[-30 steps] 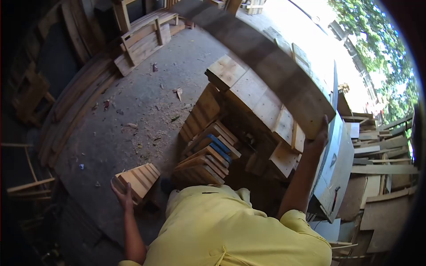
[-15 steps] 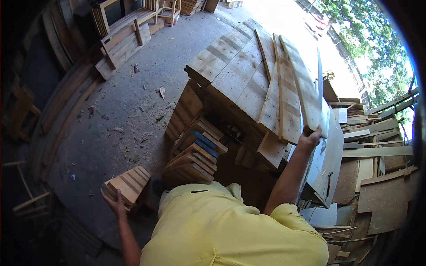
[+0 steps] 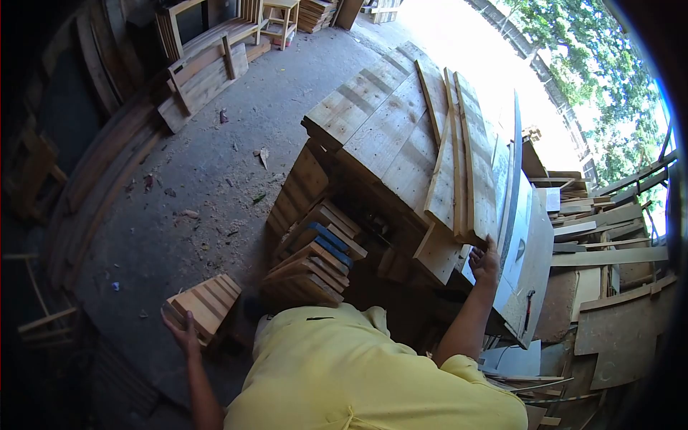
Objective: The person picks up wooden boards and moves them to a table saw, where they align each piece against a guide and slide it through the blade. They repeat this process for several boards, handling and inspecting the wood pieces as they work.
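Note:
Several boards lie on the wooden workbench [image 3: 373, 107] in front of me. My right hand [image 3: 484, 261] is at the near end of the rightmost wide board [image 3: 476, 158], with fingertips against its edge and the other fingers partly curled. At the lower left, my left hand [image 3: 186, 335] rests spread against the side of a small stack of wooden pieces [image 3: 208, 304]. Beneath the bench stand more stacked pieces [image 3: 308, 269], with a blue one [image 3: 330, 244] among them.
A metal-topped surface [image 3: 527, 251] adjoins the bench's right side. Scrap wood [image 3: 609, 254] is heaped at the far right. Shavings [image 3: 204, 229] litter the concrete floor. A wooden frame [image 3: 204, 86] and a stool [image 3: 281, 18] stand at the upper left.
The wide board has moved left, down against the neighbouring strips, uncovering more of the metal surface. My right hand has moved left and lower with its near end. My left hand stays at the small stack.

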Demonstrator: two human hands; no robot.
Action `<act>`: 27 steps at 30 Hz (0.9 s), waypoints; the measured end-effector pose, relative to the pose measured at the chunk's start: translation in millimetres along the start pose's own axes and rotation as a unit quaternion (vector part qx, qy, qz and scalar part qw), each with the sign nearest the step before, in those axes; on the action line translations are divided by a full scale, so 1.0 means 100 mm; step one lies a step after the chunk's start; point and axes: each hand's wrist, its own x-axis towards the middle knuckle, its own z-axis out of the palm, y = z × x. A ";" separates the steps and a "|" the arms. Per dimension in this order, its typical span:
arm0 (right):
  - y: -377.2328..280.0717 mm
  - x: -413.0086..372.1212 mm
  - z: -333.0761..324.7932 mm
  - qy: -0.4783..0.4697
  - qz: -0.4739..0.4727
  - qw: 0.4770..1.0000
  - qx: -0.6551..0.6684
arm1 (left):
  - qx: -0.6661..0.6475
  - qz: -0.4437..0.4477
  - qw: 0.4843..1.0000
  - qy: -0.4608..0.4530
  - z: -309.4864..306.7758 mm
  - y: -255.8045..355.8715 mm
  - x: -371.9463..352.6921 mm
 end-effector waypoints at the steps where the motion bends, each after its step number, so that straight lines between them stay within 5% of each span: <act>1: 0.00 -0.02 0.01 0.039 -0.001 0.998 -0.044 | -0.005 0.003 1.000 -0.004 0.00 -0.02 0.01; 4: -0.13 0.06 -0.06 0.079 -0.065 0.979 -0.175 | -0.007 0.000 1.000 -0.006 0.01 0.00 0.00; 7: -0.27 0.00 0.17 0.037 -0.183 0.977 -0.103 | -0.001 0.028 0.999 -0.014 0.08 -0.08 0.06; 12: -0.06 -0.74 1.59 -0.253 -0.191 0.939 -0.136 | -0.029 0.041 0.997 -0.060 0.02 0.09 0.03; 14: 0.28 -1.20 2.21 -0.418 -0.176 0.856 -0.249 | -0.054 0.000 0.995 -0.087 -0.04 0.20 0.02; 18: 1.06 -2.01 3.04 -0.666 -0.212 0.609 -0.375 | -0.138 -0.053 0.980 -0.135 -0.04 0.28 0.02; 22: 2.02 -2.60 3.49 -0.762 -0.167 0.454 -0.430 | -0.082 -0.001 0.990 -0.113 0.06 0.11 0.10; 25: 2.69 -3.09 3.55 -0.753 -0.198 0.409 -0.476 | -0.073 -0.009 0.989 -0.129 0.08 0.29 0.09; 27: 3.07 -3.26 3.52 -0.734 -0.301 0.372 -0.481 | -0.095 -0.036 0.984 -0.145 0.14 0.34 0.11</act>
